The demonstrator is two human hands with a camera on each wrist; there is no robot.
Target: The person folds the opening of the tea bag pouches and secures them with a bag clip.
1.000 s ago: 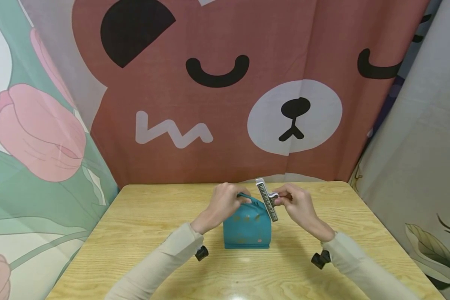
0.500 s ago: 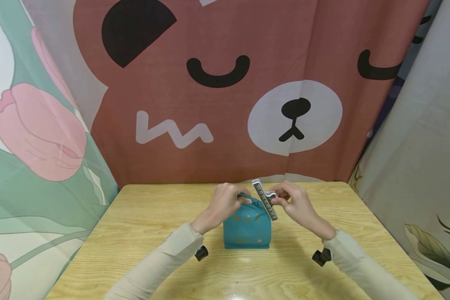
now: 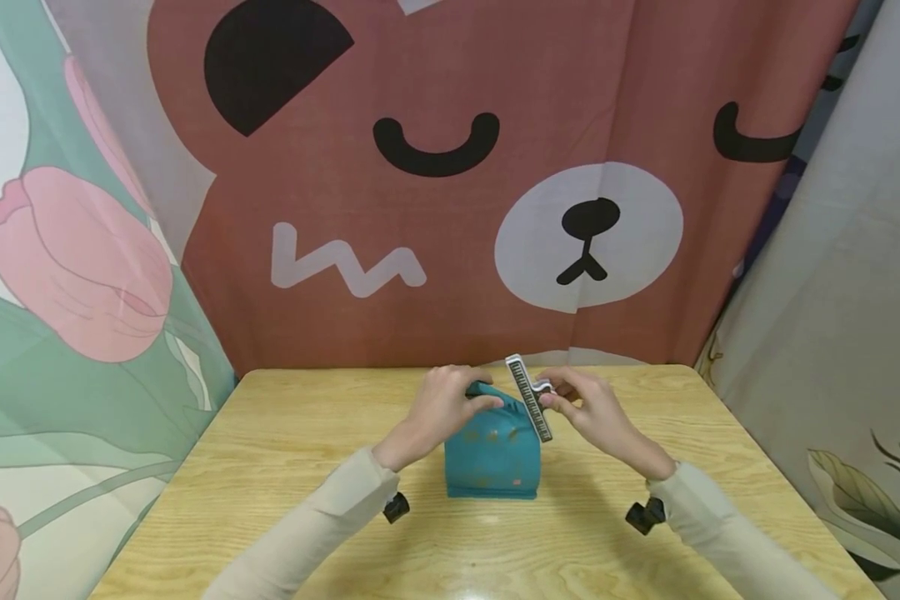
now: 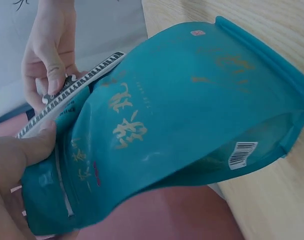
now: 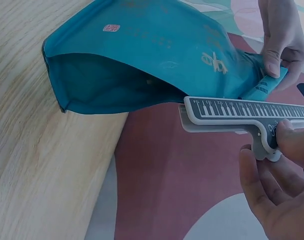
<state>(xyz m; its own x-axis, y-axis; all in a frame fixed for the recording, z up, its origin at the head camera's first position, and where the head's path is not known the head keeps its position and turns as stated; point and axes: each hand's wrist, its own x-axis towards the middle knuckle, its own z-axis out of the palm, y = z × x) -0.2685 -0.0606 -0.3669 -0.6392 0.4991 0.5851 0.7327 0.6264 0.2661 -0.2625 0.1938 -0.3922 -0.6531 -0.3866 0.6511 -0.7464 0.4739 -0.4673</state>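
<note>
A teal pouch bag [image 3: 492, 458] with gold lettering stands on the table, its top folded over. My left hand [image 3: 444, 404] holds that top, thumb on the near side and fingers over the far side. My right hand [image 3: 591, 407] pinches the handle of a long bag clip [image 3: 528, 400] with a piano-key pattern. The clip slants along the right side of the bag's top. In the left wrist view, the clip's bar [image 4: 76, 92] lies along the bag's fold, close to my left thumb [image 4: 41, 142]. The right wrist view shows the clip's two bars slightly apart at one end.
The wooden table [image 3: 285, 467] reaches back to a curtain [image 3: 330, 325] with a bear print. Flower-patterned cloths hang at the left and right. Small black wrist cameras [image 3: 645, 515] sit below both sleeves.
My left thumb and fingers have spread a little on the bag's top, and the bag has shifted slightly left. The clip has moved slightly left, toward the bag's folded top.
</note>
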